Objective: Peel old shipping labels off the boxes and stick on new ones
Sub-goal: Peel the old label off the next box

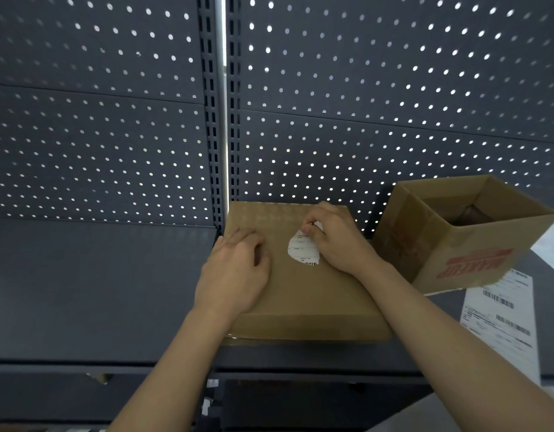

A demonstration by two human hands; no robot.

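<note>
Shelf [98, 291]: dark grey metal, with a pegboard back [113, 120].

Closed box [316, 307]: brown cardboard, lying flat at the middle of the shelf, its near edge close to the shelf's front edge. Top flaps are shut, so nothing inside is visible.

Open box [475, 254]: stands toward the shelf's right end, just beside the closed box, with red print on its near wall. Something dim and greyish lies at the bottom; I cannot tell what it is.

Label sheet [503, 313]: white with barcodes, flat at the right end of the shelf. Its far edge appears tucked under the open box. Judged to be the new labels.

Left hand [235, 275]: palm down on the left part of the closed box's top, fingers loosely spread and slightly bent, steadying the box.

Right hand [338, 241]: fingertips pinch the far end of the old label.

Old label [302, 251]: white, right of centre on the closed box's top. Its long axis runs from the far edge toward the near edge. The far end is lifted and curled; the near end, with the barcode, looks stuck down.

Judgement: the right hand is the nearer one and already on the label. The peel should run toward the near edge, along the long axis.
</note>
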